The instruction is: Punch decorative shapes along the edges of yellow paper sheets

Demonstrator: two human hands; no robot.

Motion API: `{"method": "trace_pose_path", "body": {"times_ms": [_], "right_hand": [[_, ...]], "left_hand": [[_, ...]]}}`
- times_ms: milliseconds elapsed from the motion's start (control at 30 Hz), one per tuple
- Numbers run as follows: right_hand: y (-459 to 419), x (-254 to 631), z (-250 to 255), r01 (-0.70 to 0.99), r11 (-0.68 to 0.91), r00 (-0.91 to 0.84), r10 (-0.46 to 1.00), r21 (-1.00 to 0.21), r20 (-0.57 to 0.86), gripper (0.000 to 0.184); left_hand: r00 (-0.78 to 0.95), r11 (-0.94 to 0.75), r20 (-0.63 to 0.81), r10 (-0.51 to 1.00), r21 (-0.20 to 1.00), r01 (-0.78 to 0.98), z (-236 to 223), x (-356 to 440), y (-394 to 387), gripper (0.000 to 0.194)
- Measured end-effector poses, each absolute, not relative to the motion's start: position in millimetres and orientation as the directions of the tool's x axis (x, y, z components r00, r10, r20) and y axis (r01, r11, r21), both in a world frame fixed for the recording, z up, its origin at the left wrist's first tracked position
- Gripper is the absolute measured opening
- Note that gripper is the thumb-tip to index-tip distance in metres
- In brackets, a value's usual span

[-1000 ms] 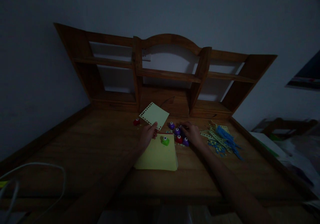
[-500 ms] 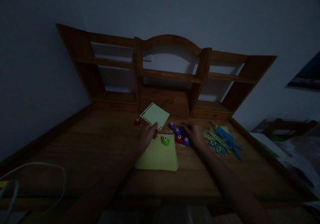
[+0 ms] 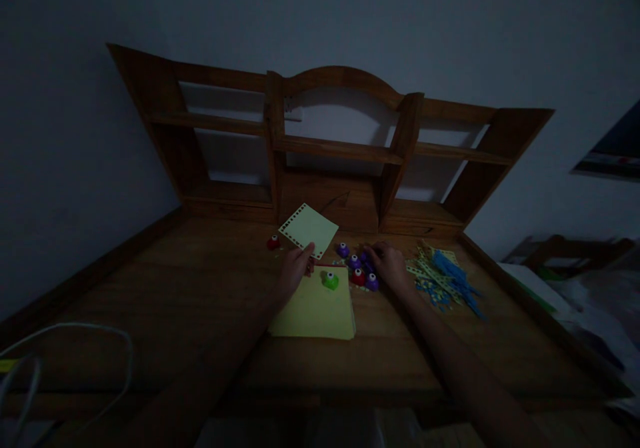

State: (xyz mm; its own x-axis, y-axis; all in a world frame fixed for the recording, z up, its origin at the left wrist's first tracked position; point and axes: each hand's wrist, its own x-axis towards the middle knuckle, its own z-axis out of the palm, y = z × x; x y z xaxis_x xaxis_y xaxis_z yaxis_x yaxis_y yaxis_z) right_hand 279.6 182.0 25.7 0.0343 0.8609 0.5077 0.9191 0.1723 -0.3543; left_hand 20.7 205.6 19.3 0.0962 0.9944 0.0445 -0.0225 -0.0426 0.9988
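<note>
My left hand (image 3: 296, 266) pinches the lower corner of a pale yellow paper sheet (image 3: 311, 228), tilted above the table, with a row of punched holes along its left edges. Under that hand lies a stack of yellow paper (image 3: 313, 315), with a green craft punch (image 3: 331, 280) on top. My right hand (image 3: 388, 261) has its fingers curled around a purple craft punch (image 3: 367, 261), partly hidden by the fingers. Close to it stand other purple punches (image 3: 343, 250) and a red punch (image 3: 358, 277). Another red punch (image 3: 273, 242) is left of the sheet.
Yellow punched strips, blue strips (image 3: 453, 275) and small paper bits (image 3: 435, 295) lie in a pile on the right of the wooden table (image 3: 190, 288). A wooden shelf unit (image 3: 340, 148) rises at the back. At lower left hangs a white cable (image 3: 95, 326).
The view has shifted very slightly. Both hands, the sheet and the punches otherwise keep their places.
</note>
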Motion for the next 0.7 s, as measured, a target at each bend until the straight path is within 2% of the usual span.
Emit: {"method": "trace_pose_path", "body": {"times_ms": [500, 700], "right_hand": [[178.9, 276.4, 30.0, 0.920, 0.151, 0.056, 0.862, -0.361, 0.504, 0.028], [177.8, 275.4, 32.2, 0.928, 0.153, 0.040, 0.866, -0.340, 0.498, 0.027]], "left_hand": [[0.082, -0.040, 0.042, 0.996, 0.999, -0.027, 19.1, 20.8, 205.3, 0.048], [0.048, -0.023, 0.028, 0.998, 0.995, -0.093, 22.0, 19.7, 203.2, 0.045]]}}
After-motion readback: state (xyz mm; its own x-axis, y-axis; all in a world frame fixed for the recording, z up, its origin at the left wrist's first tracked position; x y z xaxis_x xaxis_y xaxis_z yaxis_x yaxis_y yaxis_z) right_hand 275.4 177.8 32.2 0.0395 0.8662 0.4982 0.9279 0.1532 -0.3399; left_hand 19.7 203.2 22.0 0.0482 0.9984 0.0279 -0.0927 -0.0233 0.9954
